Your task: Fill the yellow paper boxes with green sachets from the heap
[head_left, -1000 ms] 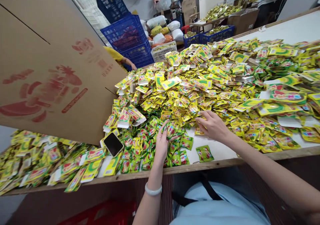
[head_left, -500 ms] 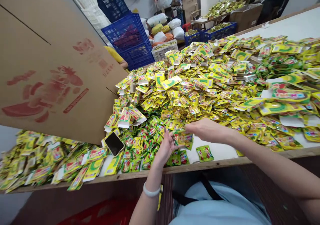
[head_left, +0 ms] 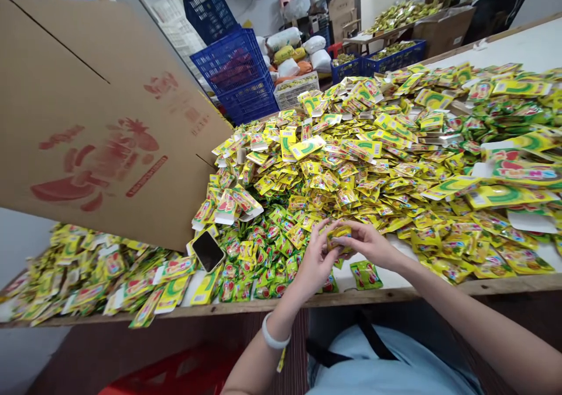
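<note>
My left hand point(head_left: 315, 259) and my right hand point(head_left: 369, 245) meet over the front of the table, their fingers closed around small yellow sachets point(head_left: 339, 232). How many sachets are between the fingers I cannot make out, as the fingertips cover part of them. Just right of the hands, a single green sachet with a red watermelon print point(head_left: 366, 275) lies flat on the white tabletop. A heap of green sachets point(head_left: 267, 254) spreads to the left of my left hand. Beyond the hands rises a bigger heap of yellow sachets point(head_left: 351, 178).
A large printed cardboard box point(head_left: 105, 114) leans at the left. Below it are flattened yellow packs point(head_left: 96, 272). A phone point(head_left: 208, 252) rests beside the green heap. Yellow card boxes point(head_left: 522, 169) lie at right. Blue crates point(head_left: 237, 61) stand behind the wooden table edge point(head_left: 395, 295).
My right hand has come in from the right to join my left hand, and both now grip yellow sachets. The left hand's spread fingers have curled inward. The camera view has shifted slightly.
</note>
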`<state>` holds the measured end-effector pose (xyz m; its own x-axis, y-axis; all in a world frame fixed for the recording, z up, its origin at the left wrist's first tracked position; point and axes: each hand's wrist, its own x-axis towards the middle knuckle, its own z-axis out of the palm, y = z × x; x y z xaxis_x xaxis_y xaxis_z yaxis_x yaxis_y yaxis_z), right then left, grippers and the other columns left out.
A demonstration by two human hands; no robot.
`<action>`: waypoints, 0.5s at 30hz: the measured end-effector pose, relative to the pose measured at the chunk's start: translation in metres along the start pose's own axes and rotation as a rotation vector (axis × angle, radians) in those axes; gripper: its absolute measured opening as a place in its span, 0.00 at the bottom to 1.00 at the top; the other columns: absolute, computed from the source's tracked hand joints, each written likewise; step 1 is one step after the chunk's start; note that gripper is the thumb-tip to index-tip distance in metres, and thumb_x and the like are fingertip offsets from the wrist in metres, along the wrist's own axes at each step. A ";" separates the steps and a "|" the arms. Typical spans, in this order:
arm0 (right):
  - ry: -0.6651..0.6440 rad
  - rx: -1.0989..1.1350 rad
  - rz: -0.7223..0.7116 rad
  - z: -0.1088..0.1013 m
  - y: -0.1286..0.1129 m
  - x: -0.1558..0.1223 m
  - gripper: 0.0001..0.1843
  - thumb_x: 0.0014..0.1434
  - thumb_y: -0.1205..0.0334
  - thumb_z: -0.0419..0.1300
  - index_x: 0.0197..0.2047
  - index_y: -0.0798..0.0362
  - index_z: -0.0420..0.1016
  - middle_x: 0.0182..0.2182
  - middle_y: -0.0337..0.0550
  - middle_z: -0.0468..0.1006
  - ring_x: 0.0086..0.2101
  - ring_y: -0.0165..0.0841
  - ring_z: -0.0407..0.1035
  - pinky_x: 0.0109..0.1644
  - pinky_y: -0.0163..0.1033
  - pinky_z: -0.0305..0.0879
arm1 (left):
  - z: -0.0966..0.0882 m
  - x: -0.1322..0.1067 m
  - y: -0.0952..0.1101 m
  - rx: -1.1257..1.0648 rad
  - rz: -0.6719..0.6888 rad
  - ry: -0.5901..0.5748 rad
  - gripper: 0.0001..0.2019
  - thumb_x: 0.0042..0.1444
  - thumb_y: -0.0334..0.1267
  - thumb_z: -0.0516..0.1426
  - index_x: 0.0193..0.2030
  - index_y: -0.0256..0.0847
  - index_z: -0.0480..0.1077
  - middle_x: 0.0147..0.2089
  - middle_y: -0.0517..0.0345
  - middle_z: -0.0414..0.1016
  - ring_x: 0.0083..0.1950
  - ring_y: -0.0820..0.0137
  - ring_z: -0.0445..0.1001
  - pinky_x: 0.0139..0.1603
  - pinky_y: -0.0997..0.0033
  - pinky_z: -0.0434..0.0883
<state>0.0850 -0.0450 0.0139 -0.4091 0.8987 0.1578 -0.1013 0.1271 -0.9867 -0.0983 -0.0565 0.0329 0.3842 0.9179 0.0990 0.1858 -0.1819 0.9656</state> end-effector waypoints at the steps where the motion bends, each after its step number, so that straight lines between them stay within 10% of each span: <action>1: 0.041 -0.004 0.000 -0.002 -0.002 -0.004 0.22 0.63 0.44 0.58 0.51 0.53 0.71 0.32 0.41 0.80 0.27 0.33 0.76 0.26 0.36 0.73 | -0.003 0.006 0.002 0.053 0.022 -0.020 0.24 0.58 0.38 0.62 0.62 0.50 0.69 0.70 0.47 0.57 0.64 0.53 0.67 0.60 0.56 0.72; 5: 0.250 -0.495 -0.024 -0.021 -0.007 -0.026 0.11 0.67 0.58 0.53 0.45 0.52 0.73 0.32 0.44 0.79 0.26 0.34 0.75 0.27 0.37 0.70 | -0.043 0.057 0.016 0.274 0.128 0.094 0.24 0.58 0.40 0.61 0.62 0.46 0.68 0.61 0.44 0.69 0.52 0.57 0.76 0.53 0.58 0.74; 9: 0.195 -1.148 0.059 -0.032 0.018 -0.047 0.13 0.64 0.74 0.49 0.46 0.53 0.72 0.39 0.48 0.76 0.34 0.37 0.76 0.33 0.36 0.68 | -0.089 0.137 0.042 0.651 0.230 0.341 0.16 0.63 0.35 0.54 0.57 0.39 0.70 0.57 0.43 0.70 0.62 0.53 0.66 0.67 0.50 0.61; 15: 0.171 -1.161 0.080 -0.024 0.041 -0.054 0.16 0.62 0.76 0.49 0.47 0.51 0.70 0.40 0.47 0.77 0.37 0.36 0.76 0.37 0.36 0.68 | -0.078 0.242 0.067 0.845 0.209 0.109 0.29 0.50 0.28 0.63 0.60 0.28 0.63 0.65 0.33 0.63 0.71 0.48 0.53 0.71 0.49 0.46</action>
<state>0.1249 -0.0785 -0.0359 -0.2413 0.9548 0.1738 0.8422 0.2950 -0.4512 -0.0628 0.1812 0.1405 0.4045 0.8576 0.3177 0.7457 -0.5104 0.4283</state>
